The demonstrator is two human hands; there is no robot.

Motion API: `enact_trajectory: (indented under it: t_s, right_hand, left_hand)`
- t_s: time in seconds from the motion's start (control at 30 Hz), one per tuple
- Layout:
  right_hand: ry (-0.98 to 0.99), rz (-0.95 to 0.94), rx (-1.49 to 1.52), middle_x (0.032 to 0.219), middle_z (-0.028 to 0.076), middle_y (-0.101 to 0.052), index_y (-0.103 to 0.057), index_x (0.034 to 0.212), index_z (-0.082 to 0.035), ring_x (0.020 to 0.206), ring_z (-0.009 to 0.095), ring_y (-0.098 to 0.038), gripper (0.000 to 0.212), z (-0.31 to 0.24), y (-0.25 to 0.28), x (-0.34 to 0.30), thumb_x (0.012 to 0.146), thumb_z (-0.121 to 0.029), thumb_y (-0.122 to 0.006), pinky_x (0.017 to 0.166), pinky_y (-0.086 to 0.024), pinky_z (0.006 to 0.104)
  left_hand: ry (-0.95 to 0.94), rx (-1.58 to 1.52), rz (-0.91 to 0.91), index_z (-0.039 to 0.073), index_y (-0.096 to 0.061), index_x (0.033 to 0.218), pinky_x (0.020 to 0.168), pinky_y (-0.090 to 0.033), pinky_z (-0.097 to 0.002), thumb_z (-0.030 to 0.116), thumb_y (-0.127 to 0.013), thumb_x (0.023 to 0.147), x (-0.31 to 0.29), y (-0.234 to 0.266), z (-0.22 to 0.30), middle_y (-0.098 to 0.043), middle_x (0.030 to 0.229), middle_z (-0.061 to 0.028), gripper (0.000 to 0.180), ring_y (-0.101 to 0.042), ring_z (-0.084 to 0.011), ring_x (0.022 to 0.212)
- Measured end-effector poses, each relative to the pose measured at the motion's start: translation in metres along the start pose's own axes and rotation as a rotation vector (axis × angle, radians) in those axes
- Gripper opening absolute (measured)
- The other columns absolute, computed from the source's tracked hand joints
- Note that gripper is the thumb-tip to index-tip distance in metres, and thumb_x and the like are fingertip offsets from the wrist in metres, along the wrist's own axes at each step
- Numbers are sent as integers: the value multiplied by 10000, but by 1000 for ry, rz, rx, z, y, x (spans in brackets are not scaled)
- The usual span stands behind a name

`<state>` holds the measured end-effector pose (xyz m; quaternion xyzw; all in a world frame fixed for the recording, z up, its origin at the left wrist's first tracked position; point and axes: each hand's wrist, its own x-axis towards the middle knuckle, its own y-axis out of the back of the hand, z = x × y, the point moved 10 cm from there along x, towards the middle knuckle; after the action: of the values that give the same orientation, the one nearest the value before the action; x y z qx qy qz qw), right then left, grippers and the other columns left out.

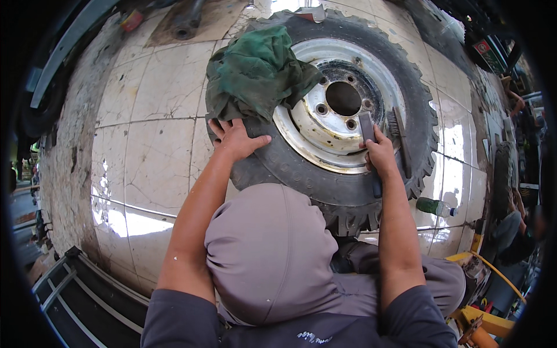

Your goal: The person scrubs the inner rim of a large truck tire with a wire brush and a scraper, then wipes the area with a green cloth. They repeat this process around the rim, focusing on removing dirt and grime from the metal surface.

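Note:
A large tyre (284, 168) with a chunky tread lies flat on the tiled floor in front of me. Its white metal rim (336, 136) is stained and rusty around the bolt holes and the centre hole. My right hand (380, 152) is closed around a scraper (366, 129) with a flat grey blade and dark handle, over the rim's near right side. Just right of it, a wire brush (401, 145) lies across rim and tyre. My left hand (237, 142) rests with fingers spread on the tyre's left side, beside a crumpled green cloth (249, 72) draped over it.
A green plastic bottle (435, 207) lies right of the tyre. Yellow metal framework (487, 319) stands at lower right. Another person (513, 226) is at the far right, near another tyre (502, 174). Cardboard (214, 23) with a metal part lies at upper left; a black ribbed panel (96, 296) is at lower left.

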<state>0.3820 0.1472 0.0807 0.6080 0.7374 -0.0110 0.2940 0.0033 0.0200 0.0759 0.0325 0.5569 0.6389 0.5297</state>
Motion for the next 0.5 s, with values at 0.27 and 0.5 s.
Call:
enact_trajectory:
  t_s: [0.27, 0.5]
  right_hand:
    - [2, -14, -32, 859, 90, -651, -233, 1564, -88, 449, 108, -487, 668, -1, 0, 0, 943, -22, -469, 363, -419, 288]
    - [2, 15, -153, 850, 87, -643, -234, 1564, -83, 431, 115, -488, 665, -3, -4, -3, 941, -14, -455, 362, -412, 298]
  left_hand:
    - [-9, 3, -10, -12, -70, 1551, 1117, -147, -694, 657, -783, 671, 4, -1, -1, 74, 1608, -305, 1315, 235, -506, 1443]
    - [-13, 8, 4, 8, -40, 1557, 1117, -143, -700, 663, -784, 665, 3, -1, 1, 103, 1613, -283, 1333, 225, -504, 1446]
